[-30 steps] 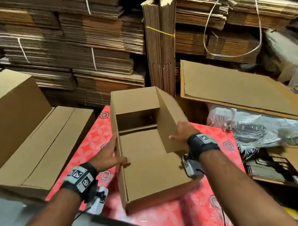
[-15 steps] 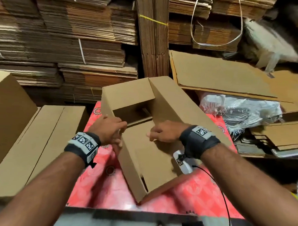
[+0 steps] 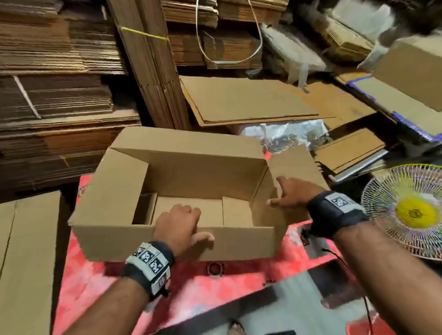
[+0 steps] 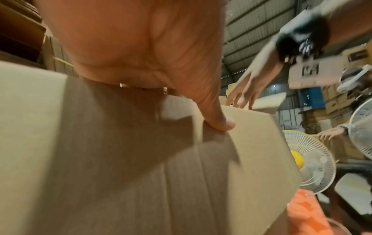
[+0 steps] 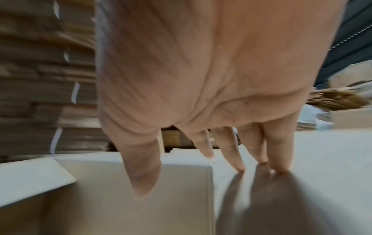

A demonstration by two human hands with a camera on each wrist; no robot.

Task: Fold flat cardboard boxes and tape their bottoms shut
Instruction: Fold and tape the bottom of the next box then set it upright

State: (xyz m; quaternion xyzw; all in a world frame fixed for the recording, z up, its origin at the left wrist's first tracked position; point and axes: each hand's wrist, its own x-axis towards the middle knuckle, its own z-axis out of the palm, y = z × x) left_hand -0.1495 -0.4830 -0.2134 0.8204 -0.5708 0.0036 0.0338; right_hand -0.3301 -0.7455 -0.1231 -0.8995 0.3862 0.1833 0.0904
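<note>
Head view: open box (image 3: 179,188) at centre on red table (image 3: 210,289). Left hand (image 3: 177,227) hooked over near wall, thumb outside. Right hand (image 3: 293,193) at 3 o'clock, fingers straight against end flap. Fan (image 3: 411,211) further right.

Left wrist view: thumb (image 4: 217,117) pressed on wall.

Right wrist view: fingers (image 5: 279,151) extended, tips touching cardboard.

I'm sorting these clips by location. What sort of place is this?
Most likely a warehouse or packing store for cardboard boxes: strapped stacks of flat cardboard fill the background, a metal shed roof shows overhead, and both hands work an open box on a red-covered table.
</note>
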